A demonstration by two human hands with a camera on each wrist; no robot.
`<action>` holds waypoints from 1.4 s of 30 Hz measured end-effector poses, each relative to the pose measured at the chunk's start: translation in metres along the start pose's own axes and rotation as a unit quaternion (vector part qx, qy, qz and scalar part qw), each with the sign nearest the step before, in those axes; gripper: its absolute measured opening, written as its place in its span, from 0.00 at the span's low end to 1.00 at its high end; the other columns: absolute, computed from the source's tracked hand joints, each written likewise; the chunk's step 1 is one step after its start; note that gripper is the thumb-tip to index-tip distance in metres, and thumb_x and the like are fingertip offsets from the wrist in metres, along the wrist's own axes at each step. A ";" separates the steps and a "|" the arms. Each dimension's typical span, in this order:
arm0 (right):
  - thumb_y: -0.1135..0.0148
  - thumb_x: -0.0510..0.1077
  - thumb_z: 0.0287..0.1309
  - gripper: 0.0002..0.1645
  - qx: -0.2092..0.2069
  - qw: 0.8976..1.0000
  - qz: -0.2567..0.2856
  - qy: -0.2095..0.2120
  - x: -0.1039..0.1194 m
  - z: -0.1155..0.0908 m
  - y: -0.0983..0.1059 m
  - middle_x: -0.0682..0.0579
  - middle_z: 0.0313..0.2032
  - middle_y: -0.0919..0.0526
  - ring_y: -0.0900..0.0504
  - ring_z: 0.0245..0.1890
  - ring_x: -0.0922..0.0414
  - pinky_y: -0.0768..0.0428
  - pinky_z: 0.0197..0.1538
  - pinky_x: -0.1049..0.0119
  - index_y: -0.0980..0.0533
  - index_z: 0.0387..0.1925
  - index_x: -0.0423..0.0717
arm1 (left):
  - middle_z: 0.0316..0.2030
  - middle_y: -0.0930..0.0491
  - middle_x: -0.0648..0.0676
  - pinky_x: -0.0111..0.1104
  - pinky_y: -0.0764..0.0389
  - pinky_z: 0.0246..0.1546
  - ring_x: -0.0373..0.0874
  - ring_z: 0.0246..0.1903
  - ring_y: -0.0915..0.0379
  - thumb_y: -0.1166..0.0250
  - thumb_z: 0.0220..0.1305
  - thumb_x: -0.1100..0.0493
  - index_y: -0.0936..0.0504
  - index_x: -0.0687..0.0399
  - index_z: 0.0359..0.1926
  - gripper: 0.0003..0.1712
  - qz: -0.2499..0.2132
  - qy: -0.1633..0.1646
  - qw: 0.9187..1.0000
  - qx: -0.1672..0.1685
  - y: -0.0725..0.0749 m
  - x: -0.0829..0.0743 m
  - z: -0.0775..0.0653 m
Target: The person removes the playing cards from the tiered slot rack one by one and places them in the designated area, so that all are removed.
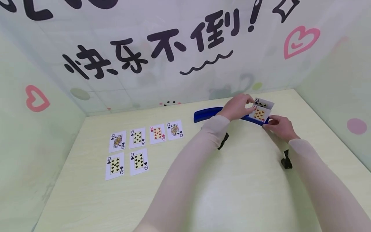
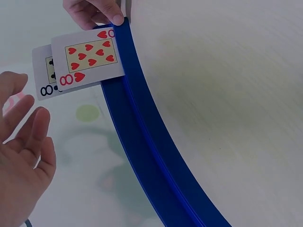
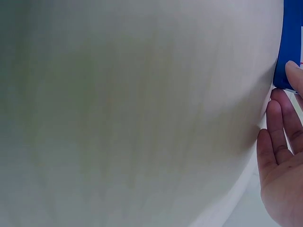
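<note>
A curved blue card holder point(image 1: 207, 114) stands at the back right of the table. Upright in its slot near the right end is an eight of hearts point(image 1: 260, 113), overlapping a black eight point(image 1: 265, 103) behind it. My left hand point(image 1: 236, 107) is beside these cards; in the left wrist view its relaxed fingers point(image 2: 35, 127) are apart from them, holding nothing. With thumb and fingers, my right hand point(image 1: 280, 128) pinches the holder's right end, the thumb point(image 3: 294, 73) lying on the blue face in the right wrist view.
Face up on the left of the table lie several cards: a queen of clubs point(image 1: 117, 141), black eight point(image 1: 137, 138), nine of hearts point(image 1: 157, 133), black queen point(image 1: 175, 130), nine of clubs point(image 1: 114, 166) and nine of spades point(image 1: 139, 161). A printed wall sheet point(image 1: 162, 80) rises behind the table.
</note>
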State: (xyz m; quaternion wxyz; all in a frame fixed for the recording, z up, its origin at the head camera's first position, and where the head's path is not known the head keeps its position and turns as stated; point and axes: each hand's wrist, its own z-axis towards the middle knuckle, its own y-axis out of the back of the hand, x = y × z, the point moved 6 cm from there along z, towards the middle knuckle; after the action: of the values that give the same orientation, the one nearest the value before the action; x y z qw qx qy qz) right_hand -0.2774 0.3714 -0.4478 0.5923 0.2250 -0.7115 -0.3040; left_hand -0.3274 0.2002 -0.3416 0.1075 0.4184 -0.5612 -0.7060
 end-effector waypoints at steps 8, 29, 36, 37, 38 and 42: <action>0.43 0.50 0.60 0.39 -0.007 1.000 -0.004 -0.001 0.000 0.001 0.002 0.30 0.48 0.29 0.31 0.47 0.41 0.31 0.52 0.48 0.43 0.62 0.28 | 0.51 0.31 0.45 0.21 0.32 0.45 0.33 0.46 0.35 0.42 0.63 0.49 0.28 0.46 0.58 0.23 0.038 0.029 0.999 0.000 -0.006 -0.006 0.013; 0.42 0.46 0.61 0.34 -0.009 1.000 -0.001 -0.003 0.005 0.000 0.001 0.31 0.48 0.28 0.30 0.45 0.42 0.29 0.50 0.50 0.40 0.61 0.28 | 0.48 0.30 0.44 0.26 0.29 0.42 0.34 0.44 0.34 0.41 0.63 0.53 0.27 0.45 0.53 0.17 0.057 0.047 0.997 0.007 -0.021 -0.003 0.020; 0.41 0.44 0.60 0.31 -0.014 1.000 0.001 0.011 0.003 0.000 0.002 0.32 0.46 0.27 0.29 0.44 0.44 0.28 0.47 0.54 0.36 0.58 0.29 | 0.38 0.28 0.41 0.24 0.31 0.35 0.33 0.36 0.34 0.44 0.64 0.59 0.26 0.46 0.39 0.03 0.041 0.046 0.998 0.010 -0.026 -0.002 0.018; 0.41 0.44 0.59 0.31 -0.016 1.000 0.002 0.013 0.003 0.000 0.002 0.32 0.45 0.26 0.28 0.44 0.44 0.28 0.47 0.54 0.36 0.58 0.29 | 0.34 0.29 0.43 0.24 0.33 0.32 0.34 0.33 0.35 0.45 0.64 0.60 0.27 0.48 0.36 0.02 0.039 0.043 0.998 0.011 -0.027 -0.002 0.018; 0.41 0.44 0.59 0.30 -0.019 1.000 0.001 0.016 0.002 0.001 0.002 0.32 0.45 0.26 0.28 0.43 0.44 0.28 0.46 0.55 0.35 0.57 0.29 | 0.32 0.30 0.43 0.24 0.34 0.31 0.34 0.31 0.35 0.46 0.65 0.61 0.27 0.49 0.33 0.03 0.038 0.040 0.998 0.011 -0.028 -0.002 0.018; 0.40 0.43 0.58 0.28 -0.031 0.999 -0.004 0.028 0.000 0.002 0.004 0.33 0.43 0.25 0.27 0.41 0.45 0.28 0.43 0.59 0.33 0.55 0.29 | 0.28 0.30 0.44 0.24 0.34 0.29 0.35 0.29 0.35 0.46 0.65 0.61 0.27 0.49 0.29 0.07 0.040 0.030 0.999 0.006 -0.032 -0.002 0.018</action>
State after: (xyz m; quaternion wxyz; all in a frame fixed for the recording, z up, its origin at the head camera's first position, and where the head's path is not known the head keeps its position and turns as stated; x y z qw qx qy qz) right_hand -0.2791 0.3745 -0.4452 0.6177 0.2177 -0.6840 -0.3212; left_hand -0.3288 0.2247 -0.3684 0.1495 0.4171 -0.5782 -0.6851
